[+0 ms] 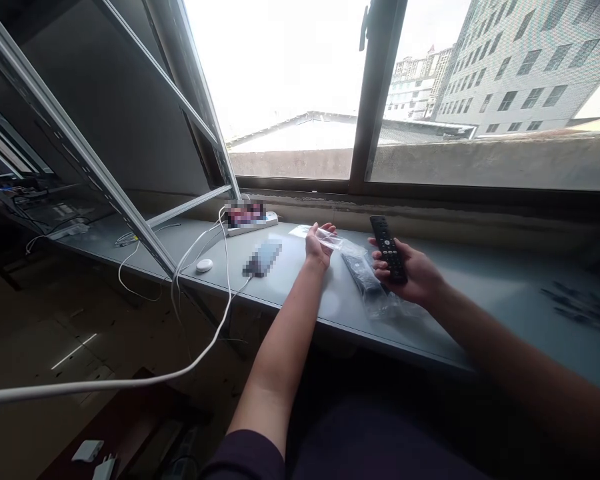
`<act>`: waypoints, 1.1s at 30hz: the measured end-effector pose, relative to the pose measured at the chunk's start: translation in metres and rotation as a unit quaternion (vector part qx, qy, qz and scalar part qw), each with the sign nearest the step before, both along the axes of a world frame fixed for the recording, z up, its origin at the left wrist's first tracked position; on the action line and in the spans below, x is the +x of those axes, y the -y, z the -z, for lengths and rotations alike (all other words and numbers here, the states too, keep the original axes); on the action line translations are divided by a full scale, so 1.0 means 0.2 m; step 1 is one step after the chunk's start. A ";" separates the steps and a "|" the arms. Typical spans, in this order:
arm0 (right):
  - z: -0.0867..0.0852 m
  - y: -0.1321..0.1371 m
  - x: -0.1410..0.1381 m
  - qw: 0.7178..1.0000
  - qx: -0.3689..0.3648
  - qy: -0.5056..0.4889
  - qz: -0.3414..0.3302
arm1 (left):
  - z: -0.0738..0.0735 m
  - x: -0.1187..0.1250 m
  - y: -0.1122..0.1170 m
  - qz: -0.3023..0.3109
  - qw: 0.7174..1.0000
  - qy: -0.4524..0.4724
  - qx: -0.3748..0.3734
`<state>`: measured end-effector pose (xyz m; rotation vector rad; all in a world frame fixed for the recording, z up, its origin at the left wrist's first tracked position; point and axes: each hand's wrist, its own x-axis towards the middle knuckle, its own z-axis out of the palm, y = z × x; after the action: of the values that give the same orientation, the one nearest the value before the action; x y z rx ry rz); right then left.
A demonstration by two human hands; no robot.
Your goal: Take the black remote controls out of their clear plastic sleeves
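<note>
My right hand (419,272) is closed around a black remote control (387,245), held upright above the table with its buttons facing me. A clear plastic bag (380,303) lies on the table beside and below it, with a dark, long item (363,272) inside whose kind I cannot make out. My left hand (320,247) is palm up at the bag's far left end. Its curled fingers grip the bag's thin plastic edge.
On the grey table (300,293) stand a white power strip (253,224), a blurred-out device (263,259) and a round white object (205,265). White cables (227,293) loop over the front edge. Metal frame bars (80,147) rise at left. Several dark items (583,308) lie at right.
</note>
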<state>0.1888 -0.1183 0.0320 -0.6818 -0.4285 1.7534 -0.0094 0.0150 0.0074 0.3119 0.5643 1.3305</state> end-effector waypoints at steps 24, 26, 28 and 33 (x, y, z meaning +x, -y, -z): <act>-0.01 0.01 0.00 1.000 0.004 0.016 -0.016 | 0.01 0.00 -0.01 -0.001 1.000 -0.014 0.001; -0.02 0.02 0.00 1.000 -0.012 0.028 -0.007 | 0.01 0.00 -0.01 -0.003 1.000 -0.012 0.000; -0.03 0.02 -0.01 0.999 -0.030 0.042 0.003 | 0.01 0.00 -0.01 -0.004 1.000 -0.011 -0.002; -0.02 0.01 0.00 0.999 -0.027 0.045 0.005 | 0.01 0.00 -0.01 0.000 1.000 -0.010 0.002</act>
<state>0.1892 -0.1201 0.0355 -0.8020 -0.4401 1.7345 -0.0097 0.0177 0.0052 0.3283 0.5787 1.3299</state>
